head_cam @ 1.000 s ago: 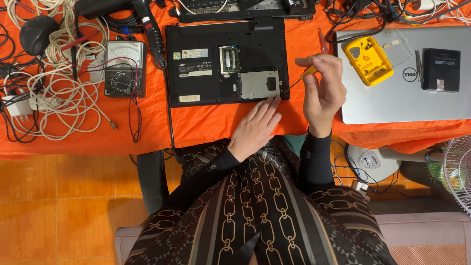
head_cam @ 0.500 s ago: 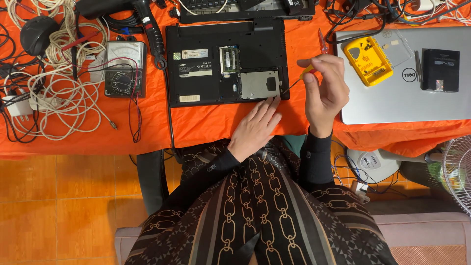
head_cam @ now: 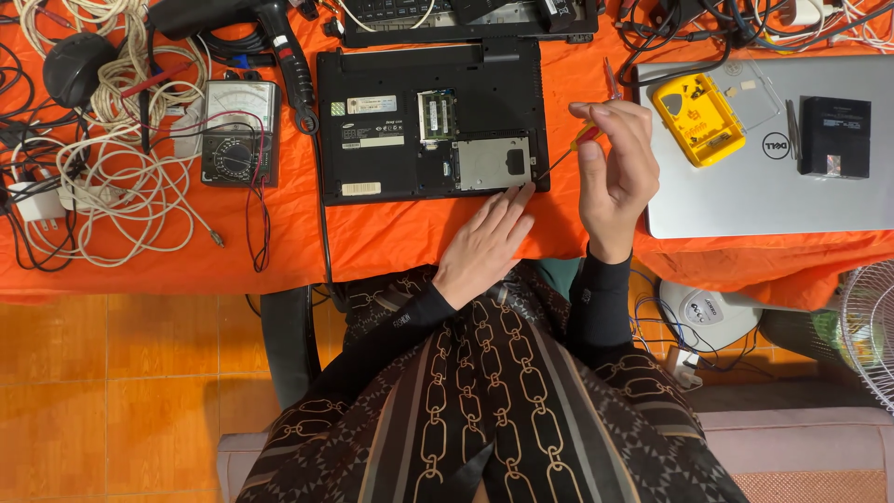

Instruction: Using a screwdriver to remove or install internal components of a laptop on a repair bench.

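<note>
Bare orange cloth (head_cam: 410, 237) lies open along the near edge, left of the left hand (head_cam: 484, 247). Farther left, cables (head_cam: 121, 186) and a meter (head_cam: 237, 130) crowd the table. Right of the black laptop (head_cam: 391, 121), a silver laptop (head_cam: 745, 186) fills the space.

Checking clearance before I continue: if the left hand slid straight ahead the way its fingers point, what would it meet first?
Probably the black laptop's front edge, by the silver hard drive; the left hand's fingertips already look about there.
</note>
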